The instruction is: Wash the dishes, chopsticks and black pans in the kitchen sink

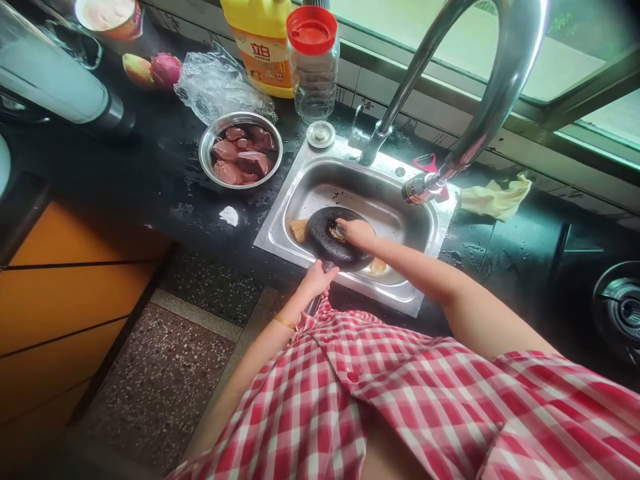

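A black pan [325, 241] lies in the steel sink [300, 190]. My left hand [317, 279] is closed round the pan's handle at the sink's near rim. My right hand [356, 232] is closed on a metal scrubber [339, 232] and presses it against the pan's dark surface. A brownish sponge [299, 230] lies in the sink just left of the pan. The curved tap [465, 100] arches above the sink, its spout over the basin's right side.
A steel bowl of raw meat [241, 155] sits on the black counter left of the sink. Behind it stand a yellow detergent bottle [263, 47], a red-lidded jar [313, 63] and a plastic bag [215, 83]. A yellow cloth [495, 198] lies right of the tap, a gas burner [620, 308] at far right.
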`<state>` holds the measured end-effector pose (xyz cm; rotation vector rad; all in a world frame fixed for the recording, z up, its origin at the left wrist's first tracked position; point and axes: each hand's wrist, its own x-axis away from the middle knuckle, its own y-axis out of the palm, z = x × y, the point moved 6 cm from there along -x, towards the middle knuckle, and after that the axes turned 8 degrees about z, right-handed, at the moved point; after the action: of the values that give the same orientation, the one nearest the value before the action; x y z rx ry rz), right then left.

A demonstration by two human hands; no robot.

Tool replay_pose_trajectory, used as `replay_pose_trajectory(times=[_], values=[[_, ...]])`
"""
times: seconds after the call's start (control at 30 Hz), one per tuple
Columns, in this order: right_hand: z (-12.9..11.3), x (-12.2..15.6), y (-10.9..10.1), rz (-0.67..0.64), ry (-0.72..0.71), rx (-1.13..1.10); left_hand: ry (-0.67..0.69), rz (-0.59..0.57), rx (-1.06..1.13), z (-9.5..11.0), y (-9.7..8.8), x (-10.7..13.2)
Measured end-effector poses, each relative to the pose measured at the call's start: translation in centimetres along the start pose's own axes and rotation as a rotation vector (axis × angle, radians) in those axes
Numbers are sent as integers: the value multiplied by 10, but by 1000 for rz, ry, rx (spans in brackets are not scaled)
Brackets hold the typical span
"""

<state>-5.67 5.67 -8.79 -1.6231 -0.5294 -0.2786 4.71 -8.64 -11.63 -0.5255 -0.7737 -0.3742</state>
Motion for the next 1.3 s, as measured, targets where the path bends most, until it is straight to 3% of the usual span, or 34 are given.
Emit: replay_pose_trajectory(times=[0.07,0.23,0.4,0.57,0.73,0.9,1.03,1.2,1.3], values=[[5,-4,-2,-6,48,15,-2,-4,7,0,0,0],[-14,-1,-4,16,-166,-13,-5,14,13,-2,1,-1],[11,-14,-6,-26,48,55,8,-8,15,-1,1,-1],[-13,-8,-5,-3,-201,39,3,10,21,2,-1,2],[6,-10,-11,-33,19,80,-1,-9,15,1,1,2],[-12,-7,-13,7,-144,16,17,16,3,1,0,1],[1,-6,-8,-31,38,31,6,-3,5,-1,2,1],[-11,2,-7,-18,-138,-17,18,15,14,0,1,1],[5,-2,-10,-22,-16,38,16,1,7,0,2,1]])
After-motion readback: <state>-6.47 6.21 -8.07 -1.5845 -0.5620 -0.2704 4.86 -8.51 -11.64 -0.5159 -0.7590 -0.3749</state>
